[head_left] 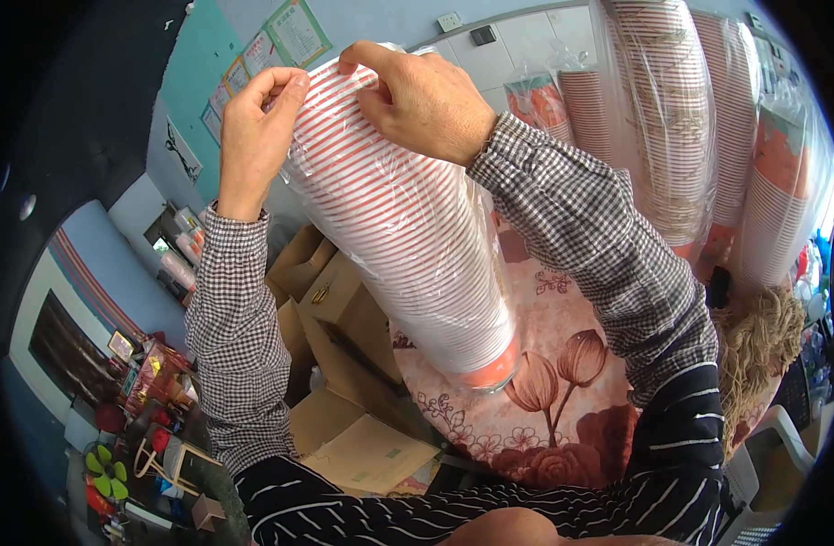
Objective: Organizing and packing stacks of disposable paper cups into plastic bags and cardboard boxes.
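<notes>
A tall stack of paper cups (pixel 408 246) with red-striped rims stands on the round table, leaning up and to the left. A clear plastic bag (pixel 483 273) wraps it. At the stack's upper left edge, my left hand (pixel 256 132) pinches the bag between thumb and fingers. My right hand (pixel 426 105) is at the top of the same stack, its fingers bent and closed on the bag. How much plastic lies under those fingers is partly hidden.
More bagged cup stacks (pixel 667 118) stand at the table's far right. A flower-patterned cloth covers the table (pixel 572 419). Open cardboard boxes (pixel 362 446) sit to its left, a bundle of rope-like fibre (pixel 753 350) on its right edge, and a grey plastic chair (pixel 781 446) beyond.
</notes>
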Motion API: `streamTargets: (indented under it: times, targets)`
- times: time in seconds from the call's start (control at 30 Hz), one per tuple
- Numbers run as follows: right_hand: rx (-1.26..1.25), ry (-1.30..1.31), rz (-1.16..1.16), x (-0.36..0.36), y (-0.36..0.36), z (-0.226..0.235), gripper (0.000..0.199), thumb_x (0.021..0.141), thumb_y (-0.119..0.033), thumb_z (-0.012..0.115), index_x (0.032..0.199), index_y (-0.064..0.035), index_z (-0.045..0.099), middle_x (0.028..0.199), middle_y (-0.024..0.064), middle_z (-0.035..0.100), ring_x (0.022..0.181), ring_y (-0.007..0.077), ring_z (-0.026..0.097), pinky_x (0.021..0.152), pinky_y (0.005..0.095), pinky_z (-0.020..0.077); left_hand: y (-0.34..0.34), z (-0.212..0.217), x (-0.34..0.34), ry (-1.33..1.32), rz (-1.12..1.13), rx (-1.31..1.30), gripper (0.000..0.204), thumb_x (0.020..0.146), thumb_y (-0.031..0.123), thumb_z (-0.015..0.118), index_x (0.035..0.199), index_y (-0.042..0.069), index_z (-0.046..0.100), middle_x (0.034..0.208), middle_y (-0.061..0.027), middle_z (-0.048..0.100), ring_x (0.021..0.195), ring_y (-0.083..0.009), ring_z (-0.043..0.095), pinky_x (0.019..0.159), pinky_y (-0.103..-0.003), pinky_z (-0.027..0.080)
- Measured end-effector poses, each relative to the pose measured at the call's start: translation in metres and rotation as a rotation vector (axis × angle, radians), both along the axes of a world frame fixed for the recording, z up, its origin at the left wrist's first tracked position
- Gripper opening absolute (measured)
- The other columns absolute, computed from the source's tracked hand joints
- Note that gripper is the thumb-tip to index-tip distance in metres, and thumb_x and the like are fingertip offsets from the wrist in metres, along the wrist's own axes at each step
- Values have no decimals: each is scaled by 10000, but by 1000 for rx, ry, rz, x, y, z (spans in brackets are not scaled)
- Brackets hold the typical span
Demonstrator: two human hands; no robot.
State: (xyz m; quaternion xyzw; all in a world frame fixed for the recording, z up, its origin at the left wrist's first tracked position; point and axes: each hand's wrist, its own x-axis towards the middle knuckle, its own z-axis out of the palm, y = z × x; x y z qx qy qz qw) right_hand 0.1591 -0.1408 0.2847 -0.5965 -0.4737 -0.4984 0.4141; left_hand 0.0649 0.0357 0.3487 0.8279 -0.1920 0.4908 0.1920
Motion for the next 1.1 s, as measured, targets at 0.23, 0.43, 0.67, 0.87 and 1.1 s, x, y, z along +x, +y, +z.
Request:
streamTargets:
  times: [0.23,0.43,0.67,0.87,1.1]
  targets:
    - [6,-1,16,-5,-1,1,306,883,-148,601,1187,-115,617,789,133,719,731,308,717,698,424,573,-6,-1,-11,52,34,21,225,990,151,636,1121,-27,673,997,-11,682,892,-55,600,817,-207,484]
    - [31,7,24,-8,-2,-6,299,875,-158,604,1171,-118,621,792,135,717,726,323,712,692,446,568,-4,-8,-6,-11,4,17,237,954,174,677,1071,-32,691,933,-51,717,839,-89,628,751,-242,508]
    - [-80,27,169,-15,-23,3,244,941,-111,522,1113,51,583,860,263,688,783,384,688,720,491,560,9,-15,10,-231,62,97,283,989,234,658,1194,43,699,1065,-35,712,956,-95,619,846,-249,492]
    - [-160,144,91,-21,-55,-26,324,886,-58,549,1172,85,605,966,297,702,889,415,704,822,465,562,24,-51,16,-506,127,464,386,1022,191,573,1396,94,591,1383,-120,602,1269,-253,568,1039,-354,460]
    - [-185,375,-111,16,-127,-73,251,891,-103,632,1093,44,646,837,207,709,747,316,695,674,393,548,16,-169,-4,-298,104,374,467,1007,192,564,1449,47,523,1585,-259,306,1453,-429,330,1171,-510,315]
